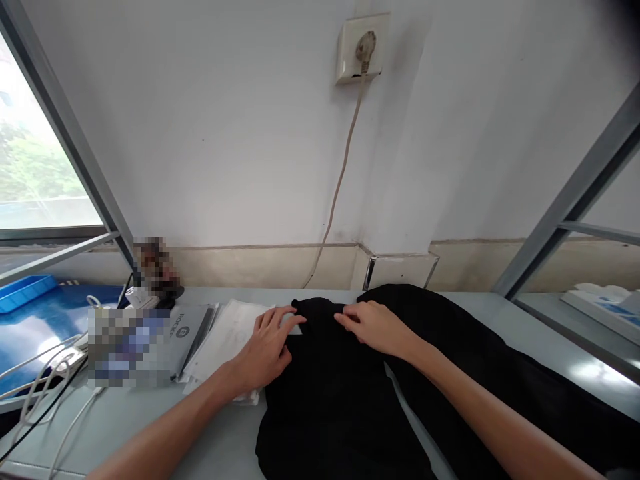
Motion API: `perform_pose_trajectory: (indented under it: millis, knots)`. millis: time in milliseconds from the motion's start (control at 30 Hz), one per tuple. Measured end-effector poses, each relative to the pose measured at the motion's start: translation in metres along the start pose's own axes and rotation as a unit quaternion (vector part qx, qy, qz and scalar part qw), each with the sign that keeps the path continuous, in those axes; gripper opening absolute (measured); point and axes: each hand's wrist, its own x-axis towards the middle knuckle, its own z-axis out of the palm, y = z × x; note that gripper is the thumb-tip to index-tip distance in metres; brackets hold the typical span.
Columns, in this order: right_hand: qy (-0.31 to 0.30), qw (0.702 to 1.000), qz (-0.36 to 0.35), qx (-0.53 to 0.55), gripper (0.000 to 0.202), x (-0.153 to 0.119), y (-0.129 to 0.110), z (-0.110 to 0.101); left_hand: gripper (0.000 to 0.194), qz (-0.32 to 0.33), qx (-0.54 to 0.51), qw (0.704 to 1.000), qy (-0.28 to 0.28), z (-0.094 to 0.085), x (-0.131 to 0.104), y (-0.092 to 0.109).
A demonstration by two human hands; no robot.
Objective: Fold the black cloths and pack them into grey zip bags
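Note:
A black garment (330, 413) lies across the grey table; I cannot make out its exact kind. One long part runs toward me in the middle, and a second part (480, 360) extends to the right, with a narrow gap between them. At the left corner of the garment's far end, my left hand (267, 350) has its fingers curled on the cloth edge. My right hand (377, 327) pinches the cloth with thumb and forefinger, a little to the right along that same end. The cloth between both hands looks slightly slack.
White papers (237, 333) and a grey packet (187, 337) lie left of the garment. Cables and a power strip (65, 360) crowd the left side, near a blue tray (27, 293). Metal posts (565, 200) flank the table. A cord (343, 173) hangs from the wall socket (353, 57).

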Motion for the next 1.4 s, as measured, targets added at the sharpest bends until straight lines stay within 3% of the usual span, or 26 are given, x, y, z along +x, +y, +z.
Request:
perform_pose_trajectory:
  millis: [100,233,367,600,767,900,1033,1133,1233,1333,1400]
  knots:
    - [-0.044,0.997,-0.039,0.049,0.029,-0.001,0.002,0.004,0.082,0.068,0.0,0.997,-0.035,0.0,0.0,-0.001]
    - [-0.034,0.995,-0.064,0.063,0.049,-0.001,0.005,0.009,0.06,0.053,0.003,0.998,-0.027,0.0,0.002,-0.002]
    - [-0.063,0.995,-0.082,-0.014,0.034,-0.003,0.004,0.012,0.046,0.045,-0.001,0.999,-0.021,-0.001,0.001,-0.003]
    - [0.04,0.996,0.024,-0.073,0.023,-0.002,0.007,0.022,0.061,0.019,-0.004,0.998,-0.061,0.003,-0.001,-0.007]
    - [0.016,0.998,0.048,-0.03,0.006,0.001,0.012,0.022,0.041,-0.011,-0.012,0.999,-0.04,0.003,0.002,-0.008]
    - [0.028,0.996,0.08,0.038,0.018,0.006,0.01,0.016,0.032,-0.029,0.03,0.999,-0.012,0.008,0.004,-0.013]
    - [0.0,0.989,0.115,0.096,0.03,0.006,0.011,0.007,0.038,-0.052,0.056,0.997,-0.015,0.017,0.001,-0.017]
    - [-0.114,0.977,0.108,0.146,0.041,0.0,0.012,-0.006,0.047,-0.076,0.058,0.995,-0.025,0.022,0.0,-0.018]
    - [-0.231,0.946,0.078,0.214,0.051,-0.006,0.01,-0.019,0.053,-0.093,0.056,0.993,-0.038,0.025,0.001,-0.018]
    - [-0.203,0.956,0.023,0.211,0.081,-0.008,0.003,-0.025,0.057,-0.108,0.051,0.992,-0.041,0.026,0.001,-0.019]
    - [-0.165,0.969,-0.017,0.185,0.091,-0.008,-0.001,-0.023,0.06,-0.115,0.043,0.992,-0.041,0.026,0.001,-0.02]
